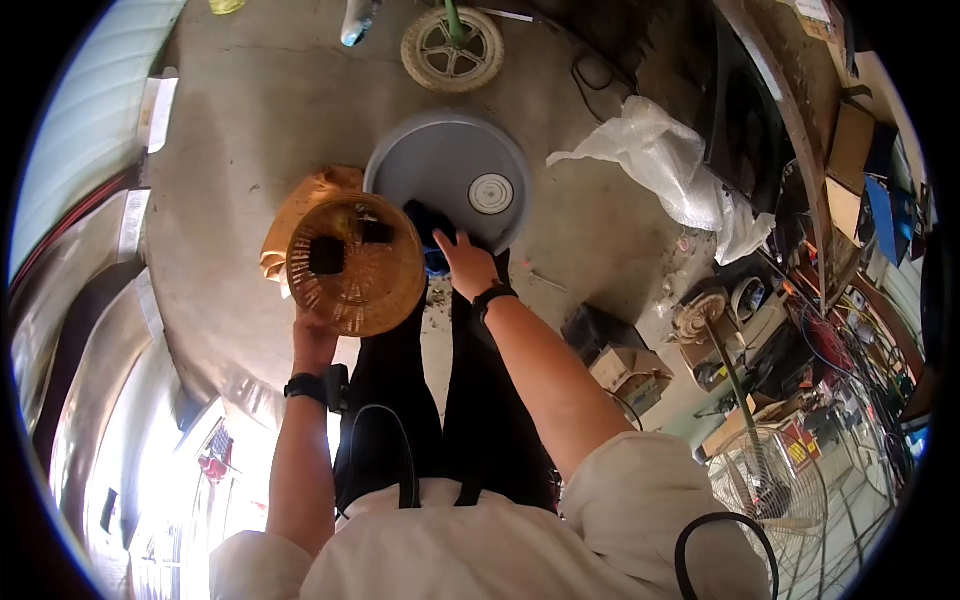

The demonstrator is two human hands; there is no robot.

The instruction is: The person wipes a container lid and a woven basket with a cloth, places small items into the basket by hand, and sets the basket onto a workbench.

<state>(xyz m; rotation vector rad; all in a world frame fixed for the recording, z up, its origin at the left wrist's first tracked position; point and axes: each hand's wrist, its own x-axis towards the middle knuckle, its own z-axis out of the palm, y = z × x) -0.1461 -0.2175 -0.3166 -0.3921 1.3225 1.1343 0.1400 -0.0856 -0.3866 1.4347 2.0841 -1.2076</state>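
Observation:
My left hand (315, 335) grips the lower rim of a round, see-through amber plastic basket (385, 290) with slotted sides. Inside the basket are dark, blocky shapes I cannot make out clearly. My right hand (470, 268) is at the near edge of a round grey tub (425, 160), its fingers closed on a dark blue cloth (428, 222) that lies partly over the rim. A white disc with concentric rings (491, 194) shows on the tub's floor. Behind the basket, a crumpled orange-brown sheet or bag (285, 235) rests on the ground.
A spoked wheel (453, 50) stands beyond the tub. Clear plastic wrap (665, 165) lies to the right. Cardboard boxes (630, 370), a wire-caged fan (770, 480) and tangled cables clutter the right side. Shiny curved metal sheets (100, 350) line the left.

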